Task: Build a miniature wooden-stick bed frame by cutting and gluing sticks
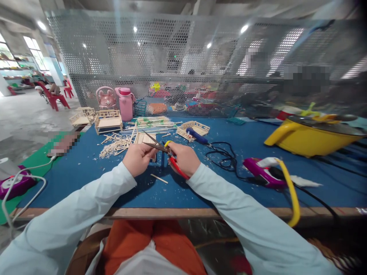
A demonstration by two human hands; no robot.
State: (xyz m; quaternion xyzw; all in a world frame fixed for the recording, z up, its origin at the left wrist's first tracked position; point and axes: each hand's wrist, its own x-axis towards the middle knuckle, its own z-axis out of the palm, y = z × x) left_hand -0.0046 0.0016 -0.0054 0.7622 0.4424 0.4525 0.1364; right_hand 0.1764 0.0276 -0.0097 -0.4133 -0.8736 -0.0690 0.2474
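Observation:
My right hand (pixel 185 157) is closed on scissors (pixel 156 145) with red and yellow handles, their blades parted and pointing left. Beside the blades, my left hand (pixel 137 158) pinches with fingertips and thumb; what lies between them is too hidden to name. Just behind the hands is a small panel of wooden sticks (pixel 145 137), partly covered by the blades. A single short stick (pixel 159 178) lies on the blue mat in front. To the left is a heap of cut sticks (pixel 116 145).
Small stick-built furniture (pixel 109 121) and a pink bottle (pixel 126 105) stand back left. A stick frame (pixel 193 130) and blue glue gun (pixel 197 136) with a coiled black cord lie behind right. A purple device (pixel 265 173) and yellow pan (pixel 312 139) are right; a perforated screen (pixel 172 49) rises behind.

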